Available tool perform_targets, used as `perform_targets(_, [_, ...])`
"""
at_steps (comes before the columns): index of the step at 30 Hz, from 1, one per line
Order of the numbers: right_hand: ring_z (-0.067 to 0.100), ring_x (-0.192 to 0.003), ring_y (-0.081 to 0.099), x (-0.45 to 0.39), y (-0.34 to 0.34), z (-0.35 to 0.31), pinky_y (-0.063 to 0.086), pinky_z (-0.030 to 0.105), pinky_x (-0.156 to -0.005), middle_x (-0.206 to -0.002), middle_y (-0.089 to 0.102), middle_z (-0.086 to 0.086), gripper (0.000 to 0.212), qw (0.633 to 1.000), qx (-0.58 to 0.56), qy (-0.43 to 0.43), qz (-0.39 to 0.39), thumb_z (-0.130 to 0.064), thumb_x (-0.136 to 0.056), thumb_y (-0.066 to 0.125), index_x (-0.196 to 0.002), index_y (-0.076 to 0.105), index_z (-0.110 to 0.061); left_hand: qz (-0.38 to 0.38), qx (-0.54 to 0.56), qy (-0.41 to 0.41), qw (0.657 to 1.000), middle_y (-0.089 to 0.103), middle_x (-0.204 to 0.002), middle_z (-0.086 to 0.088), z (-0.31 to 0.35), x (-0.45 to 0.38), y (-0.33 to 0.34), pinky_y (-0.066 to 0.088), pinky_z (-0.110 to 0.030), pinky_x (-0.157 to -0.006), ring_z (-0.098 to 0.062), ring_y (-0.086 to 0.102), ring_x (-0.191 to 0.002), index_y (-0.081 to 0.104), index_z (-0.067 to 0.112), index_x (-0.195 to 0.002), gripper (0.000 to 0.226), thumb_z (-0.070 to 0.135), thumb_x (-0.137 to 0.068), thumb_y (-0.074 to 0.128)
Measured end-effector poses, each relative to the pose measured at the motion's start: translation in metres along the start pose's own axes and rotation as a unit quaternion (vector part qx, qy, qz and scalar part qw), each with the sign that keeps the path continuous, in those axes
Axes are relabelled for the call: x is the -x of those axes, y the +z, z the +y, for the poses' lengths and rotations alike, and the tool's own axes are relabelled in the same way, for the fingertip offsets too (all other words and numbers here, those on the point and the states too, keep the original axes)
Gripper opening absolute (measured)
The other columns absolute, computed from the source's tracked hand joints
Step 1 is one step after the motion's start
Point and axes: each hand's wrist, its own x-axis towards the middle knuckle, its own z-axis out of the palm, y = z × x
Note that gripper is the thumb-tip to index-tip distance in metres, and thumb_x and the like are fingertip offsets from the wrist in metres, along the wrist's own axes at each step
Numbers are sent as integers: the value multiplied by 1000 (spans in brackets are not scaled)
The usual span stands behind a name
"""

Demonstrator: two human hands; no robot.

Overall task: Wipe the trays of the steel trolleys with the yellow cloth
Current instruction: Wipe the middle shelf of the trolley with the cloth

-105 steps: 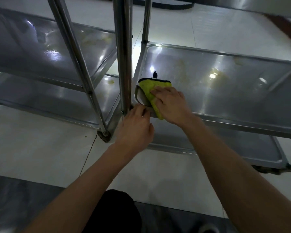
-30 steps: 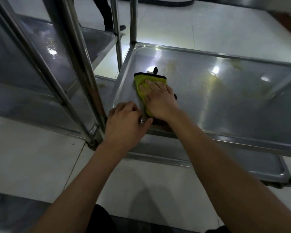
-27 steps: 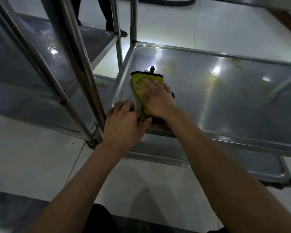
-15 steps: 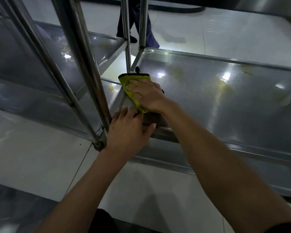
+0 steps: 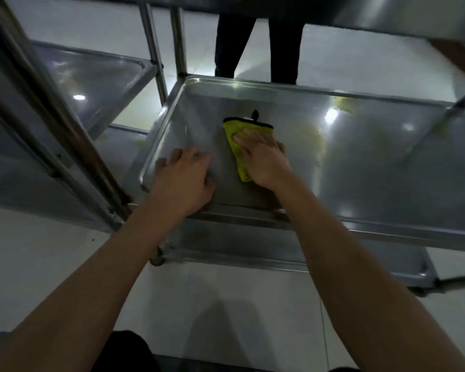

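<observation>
Yellow cloth flat under straight right fingers on steel tray, left fingers spread, holding nothing

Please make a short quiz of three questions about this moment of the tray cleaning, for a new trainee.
1. True or false: the right hand presses the yellow cloth flat on the tray.
2. Where does the left hand rest?
A. on the upright post
B. on the tray's near left corner
C. on the cloth
3. Fill in: yellowish stains show near the tray's far ____ corner.

Key: 1 true; 2 B; 3 right.
</observation>
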Motion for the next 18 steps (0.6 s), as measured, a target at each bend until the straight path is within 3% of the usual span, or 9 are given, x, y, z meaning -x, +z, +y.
perform_targets(2, [20, -149, 21, 12, -7, 24, 16, 44, -119, -162, 28, -11, 45, 999, 2, 30, 18, -41, -103, 34, -148, 41, -42, -13, 4, 35, 999, 52, -134, -2, 20, -17, 4, 42, -53, -99, -31, 47, -124, 59, 27, -128, 39, 38, -91, 52])
perform_targets(6, [20, -149, 23, 37, -26, 74, 17, 45, -119, -162, 28, -12, 50, 994, 5, 100, 37, -45, -100, 31, -150, 38, -41, -68, -4, 59, 996, 52, -122, 0, 47, -34, 13, 42, -47, -86, -27, 48, -116, 58, 32, -107, 21, 43, -92, 48])
perform_targets(12, [22, -148, 26, 80, -63, 158, 19, 48, -117, -162, 28, -11, 51, 976, 21, 211, 52, -44, -97, 35, -148, 40, -42, -62, -24, 74, 995, 53, -132, 1, 43, -35, 15, 47, -51, -91, -28, 50, -120, 57, 35, -123, 33, 50, -96, 47])
perform_targets(18, [27, -147, 26, 83, -71, 179, 22, 52, -115, -163, 26, -9, 52, 968, 50, 241, 47, -41, -98, 33, -149, 39, -39, -64, -34, 9, 997, 52, -123, 1, 10, -33, 7, 48, -48, -92, -26, 50, -111, 57, 34, -116, 46, 70, -90, 43])
